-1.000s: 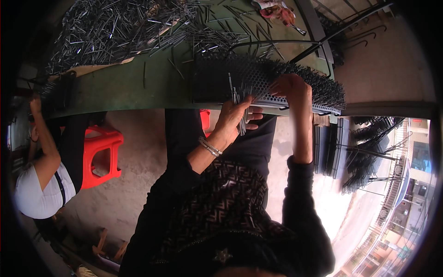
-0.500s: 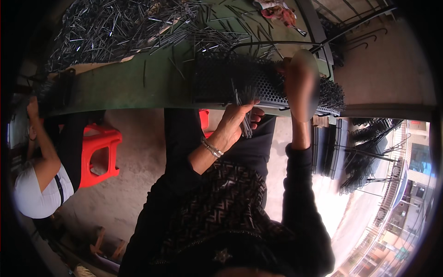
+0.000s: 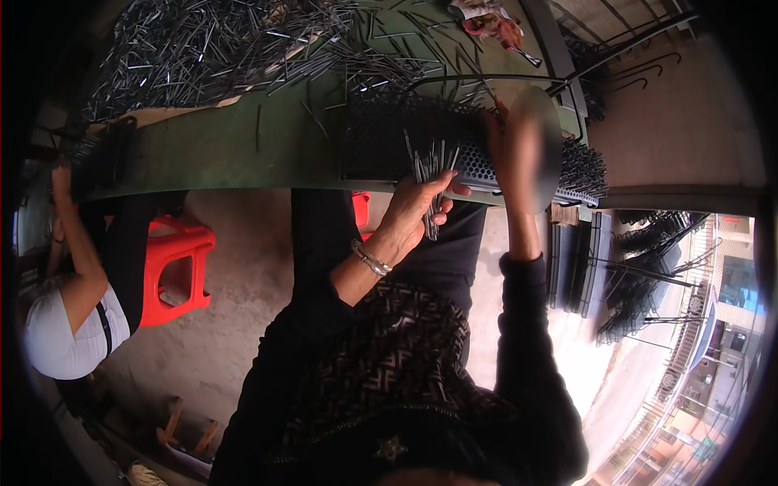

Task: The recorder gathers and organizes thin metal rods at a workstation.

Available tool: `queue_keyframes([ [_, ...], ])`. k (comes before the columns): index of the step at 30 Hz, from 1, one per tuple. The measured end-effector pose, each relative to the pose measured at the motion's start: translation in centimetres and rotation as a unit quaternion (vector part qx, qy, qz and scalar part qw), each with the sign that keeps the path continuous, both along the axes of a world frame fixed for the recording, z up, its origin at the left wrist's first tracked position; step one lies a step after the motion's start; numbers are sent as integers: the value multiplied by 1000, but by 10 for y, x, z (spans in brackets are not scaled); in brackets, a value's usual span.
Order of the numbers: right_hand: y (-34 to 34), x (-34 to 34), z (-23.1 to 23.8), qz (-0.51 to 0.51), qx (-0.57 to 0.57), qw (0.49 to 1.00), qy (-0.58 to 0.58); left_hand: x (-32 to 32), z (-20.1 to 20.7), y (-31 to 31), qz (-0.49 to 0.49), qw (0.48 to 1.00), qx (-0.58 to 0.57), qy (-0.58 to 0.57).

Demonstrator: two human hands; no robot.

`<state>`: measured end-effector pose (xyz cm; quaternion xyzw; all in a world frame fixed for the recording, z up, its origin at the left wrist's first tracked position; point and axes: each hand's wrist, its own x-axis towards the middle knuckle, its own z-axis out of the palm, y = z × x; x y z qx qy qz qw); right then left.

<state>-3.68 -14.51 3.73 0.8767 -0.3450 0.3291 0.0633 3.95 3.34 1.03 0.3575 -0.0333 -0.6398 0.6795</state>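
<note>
Left hand closed around a bundle of thin metal pins, grey and straight, fanning upward out of the fist and poking out below it too; held right at the near edge of the green table, over the black perforated tray; tray dark, dotted with small holes, bristling with upright pins toward its right end; right hand up over the tray's right half, blurred in motion, grip impossible to tell; heap of loose pins spread across the far side of the table; red plastic stool below the table on the left, beside another person in a white top
</note>
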Motion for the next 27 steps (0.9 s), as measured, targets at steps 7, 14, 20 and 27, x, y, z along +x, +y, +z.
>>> queue_keyframes([
  [7,28,-21,20,200,560,802,-62,1,10,2,-11,999,32,-16],
  [14,28,-24,27,231,642,728,-63,1,8,1,-28,998,41,-30],
  [20,31,-22,32,221,631,740,-73,2,3,-1,-22,998,41,-32],
  [27,16,-9,48,67,326,927,-174,3,-14,-3,31,997,23,65],
])
